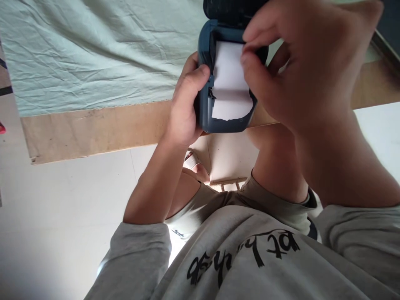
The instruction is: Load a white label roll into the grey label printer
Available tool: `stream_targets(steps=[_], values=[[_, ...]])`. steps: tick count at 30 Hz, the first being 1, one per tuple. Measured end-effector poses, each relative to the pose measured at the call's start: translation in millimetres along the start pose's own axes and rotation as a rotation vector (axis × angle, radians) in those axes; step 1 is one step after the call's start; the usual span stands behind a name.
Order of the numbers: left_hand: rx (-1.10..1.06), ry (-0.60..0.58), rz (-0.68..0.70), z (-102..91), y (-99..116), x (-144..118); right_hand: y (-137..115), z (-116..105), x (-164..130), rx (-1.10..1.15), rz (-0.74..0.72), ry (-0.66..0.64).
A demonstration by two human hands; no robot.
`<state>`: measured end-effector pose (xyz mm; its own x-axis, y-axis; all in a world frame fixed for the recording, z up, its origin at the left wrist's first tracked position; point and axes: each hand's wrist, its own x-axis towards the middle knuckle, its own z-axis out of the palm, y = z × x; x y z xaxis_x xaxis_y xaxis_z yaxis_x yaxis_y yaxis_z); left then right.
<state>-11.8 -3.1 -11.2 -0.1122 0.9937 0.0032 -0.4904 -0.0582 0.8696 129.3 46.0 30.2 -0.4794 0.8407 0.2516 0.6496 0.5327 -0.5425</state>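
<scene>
A dark blue handheld printer (204, 112) is tipped toward me at the edge of the bed or table, its black lid (223, 11) swung up. White paper from a roll (230, 68) lies in its compartment, and the torn end hangs over the front rim. My left hand (189, 98) is wrapped around the printer's left side, with the thumb on the rim. Over the right side is my right hand (300, 62), thumb and forefinger pinched at the paper's right edge. That hand hides part of the lid and the printer's right wall.
Pale green cloth (93, 54) covers a surface with a bare wooden edge (93, 129). A dark flat object (389, 29) lies at the top right. Below are white floor tiles (78, 187), my legs and a sandalled foot (198, 166). Something red shows at the far left.
</scene>
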Motion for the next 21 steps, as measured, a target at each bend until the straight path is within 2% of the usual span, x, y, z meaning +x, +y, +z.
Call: stream_targets(steps=[2,4,8,13,21], values=[[0.023,-0.008,0.008,1.5,1.2,-0.5,-3.2,-2.9,2.5,-0.415,-0.052,-0.077],[0.022,-0.002,0.014,2.7,2.1,-0.7,-6.0,-5.2,4.5,-0.504,-0.044,-0.124],[0.011,0.003,0.012,3.5,1.6,-0.5,-9.9,-10.1,6.5,-0.45,-0.113,-0.188],[-0.018,0.032,0.017,5.4,-0.4,-0.8,-15.6,-13.5,9.5,-0.47,-0.02,-0.319],[-0.039,0.035,0.012,4.4,-0.4,-1.5,-17.2,-14.0,22.5,-0.362,-0.083,-0.335]])
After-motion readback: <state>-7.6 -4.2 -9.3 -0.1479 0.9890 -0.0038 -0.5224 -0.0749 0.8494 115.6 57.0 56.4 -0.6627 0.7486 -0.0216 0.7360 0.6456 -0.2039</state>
